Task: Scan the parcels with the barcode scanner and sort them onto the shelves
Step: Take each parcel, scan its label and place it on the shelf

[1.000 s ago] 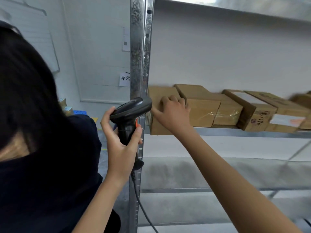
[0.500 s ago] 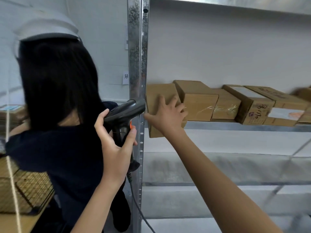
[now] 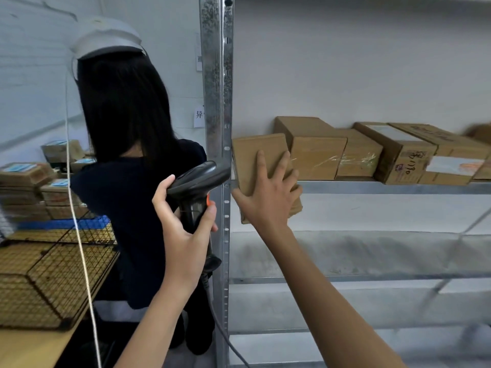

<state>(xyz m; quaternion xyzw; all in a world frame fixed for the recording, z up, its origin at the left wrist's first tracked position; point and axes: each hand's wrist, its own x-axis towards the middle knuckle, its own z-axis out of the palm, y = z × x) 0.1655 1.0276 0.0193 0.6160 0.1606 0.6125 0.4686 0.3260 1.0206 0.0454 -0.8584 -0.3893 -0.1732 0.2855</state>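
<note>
While the parcel [image 3: 261, 166] tips half over the shelf's [image 3: 385, 187] left front edge, the right hand [image 3: 268, 197] presses it with spread, straight fingers; five boxes [image 3: 372, 152] already sit shelved; the left hand [image 3: 183, 224] grips the scanner [image 3: 198, 181]; more parcels [image 3: 24, 179] apparently wait.

A black barcode scanner [image 3: 198, 181] with an orange trigger stands upright. A brown cardboard parcel [image 3: 261, 166] tilts over the metal shelf [image 3: 385, 187] edge, beside a row of boxes [image 3: 372, 152].

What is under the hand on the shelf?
The right hand presses flat on a brown parcel overhanging the shelf edge. The hand covers its lower middle.
</note>
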